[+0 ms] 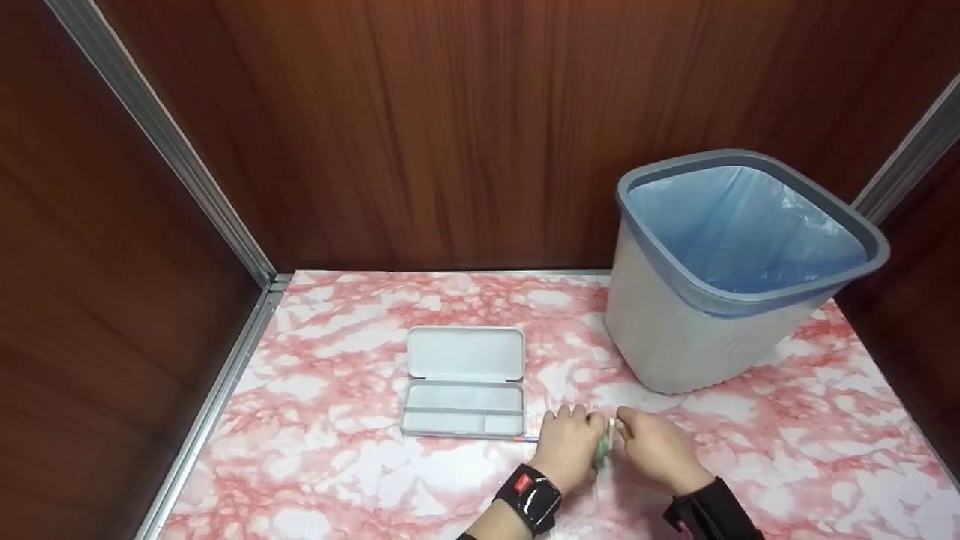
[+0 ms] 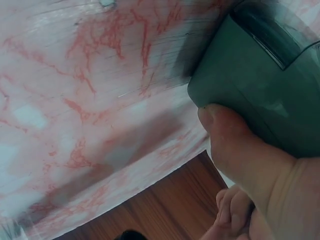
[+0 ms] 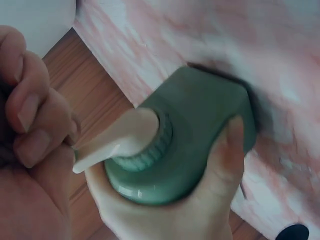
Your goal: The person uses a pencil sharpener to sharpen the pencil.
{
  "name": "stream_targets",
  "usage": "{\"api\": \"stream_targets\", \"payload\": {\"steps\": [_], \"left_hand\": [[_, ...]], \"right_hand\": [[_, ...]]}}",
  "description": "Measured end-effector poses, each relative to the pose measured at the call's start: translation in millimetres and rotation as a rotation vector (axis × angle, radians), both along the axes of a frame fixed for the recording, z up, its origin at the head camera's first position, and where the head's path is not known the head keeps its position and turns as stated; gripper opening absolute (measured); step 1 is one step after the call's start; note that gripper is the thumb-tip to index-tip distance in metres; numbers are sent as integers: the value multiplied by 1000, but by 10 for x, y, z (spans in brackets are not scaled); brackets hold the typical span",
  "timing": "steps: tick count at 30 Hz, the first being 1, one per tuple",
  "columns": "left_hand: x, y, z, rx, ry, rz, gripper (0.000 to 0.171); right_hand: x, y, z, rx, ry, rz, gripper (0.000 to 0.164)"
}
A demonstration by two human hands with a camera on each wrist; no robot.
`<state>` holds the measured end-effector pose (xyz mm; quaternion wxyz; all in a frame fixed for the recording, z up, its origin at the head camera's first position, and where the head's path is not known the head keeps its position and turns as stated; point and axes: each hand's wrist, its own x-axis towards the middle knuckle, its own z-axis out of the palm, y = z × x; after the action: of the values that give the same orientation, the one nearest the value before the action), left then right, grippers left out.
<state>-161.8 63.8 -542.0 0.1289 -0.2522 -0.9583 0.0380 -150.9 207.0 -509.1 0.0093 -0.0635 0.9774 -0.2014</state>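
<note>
My left hand (image 1: 568,448) grips a green crank pencil sharpener (image 3: 200,97) just above the table, its thumb (image 2: 232,130) lying along the body. A cream crank (image 3: 125,135) with a ridged green collar sticks out of the sharpener's right side. At the crank's free end, my right hand (image 1: 660,451) pinches with curled fingers; the knob itself is hidden. A thin orange and blue pencil (image 1: 525,439) shows to the left of the left hand, its other end out of sight. Beside it lies a grey pencil case (image 1: 465,352) with its lid open and compartments showing.
A tall white waste bin (image 1: 675,330) with a grey rim and a bluish liner stands at the back right. The table (image 1: 337,465) has a red and white marbled cover. Brown wood-grain panels (image 1: 450,135) close in the back and sides.
</note>
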Motion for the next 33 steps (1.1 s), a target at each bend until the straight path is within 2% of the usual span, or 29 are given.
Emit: {"api": "stream_targets", "payload": {"steps": [7,12,20,26,33], "left_hand": [[7,6,10,8,-26,-8,70],[6,-4,6,10,-6,-12,69],[14,8,-10,7,7,-13,70],[11,23,-15,-4,-16,-5,70],[5,15,-3,-14,-11,0,67]], "right_hand": [[-112,16,-30,16,-40,7,16],[-177,11,-75,3,-50,11,17],[-258,19,-213,41,-112,16,21],[-201,14,-365,77,-138,20,18],[-96,-8,-472,100,-111,35,14]]}}
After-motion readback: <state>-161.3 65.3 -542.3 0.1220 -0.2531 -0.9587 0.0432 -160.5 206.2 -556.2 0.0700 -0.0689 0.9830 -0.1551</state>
